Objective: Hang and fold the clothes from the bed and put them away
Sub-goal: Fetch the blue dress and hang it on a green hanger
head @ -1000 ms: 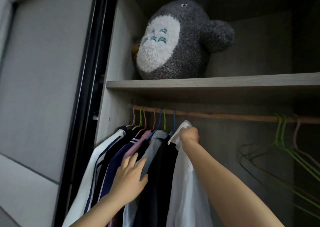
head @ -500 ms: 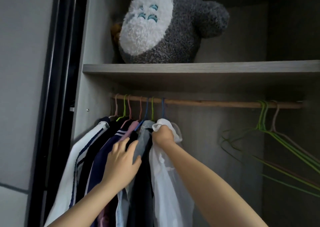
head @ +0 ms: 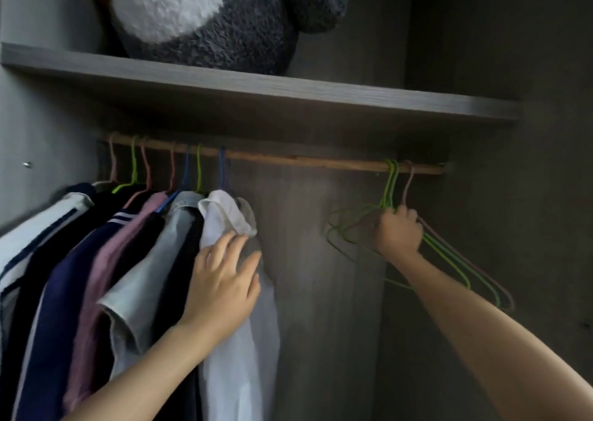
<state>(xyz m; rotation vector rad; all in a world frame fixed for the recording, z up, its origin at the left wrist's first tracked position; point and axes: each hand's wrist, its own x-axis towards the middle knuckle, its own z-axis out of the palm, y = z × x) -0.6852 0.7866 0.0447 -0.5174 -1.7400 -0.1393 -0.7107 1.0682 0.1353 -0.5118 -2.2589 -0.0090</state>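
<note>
- The white shirt (head: 240, 372) of thin cloth hangs on a blue wire hanger (head: 221, 163), last on the right in the row of clothes, with its collar just under the rail.
- The left hand (head: 224, 285) lies flat on the front of the white shirt below the collar, fingers straight and spread a little, gripping nothing.
- The right hand (head: 398, 231) is well apart from it to the right, fingers curled round the necks of a bunch of empty wire hangers (head: 391, 183), mostly green with one pinkish.
- The hooks of the empty wire hangers are on the round wooden rail (head: 305, 159) near its right end; their frames splay out to both sides of the fist.
- Left of the white shirt, packed close on coloured hangers: a black garment (head: 183, 260), a pale grey-blue shirt (head: 154, 276), a pink garment (head: 109, 260), a navy garment with white stripes (head: 73, 260), and a white garment with navy stripes (head: 32, 231).
- The stretch of rail between the clothes and the empty hangers is bare.
- Above the rail runs a grey wood-grain shelf (head: 288, 93), and on it sits a grey plush toy with a white belly (head: 224, 19), cut off by the top edge.
- Behind everything is the dark grey wardrobe back panel (head: 321, 292).
</note>
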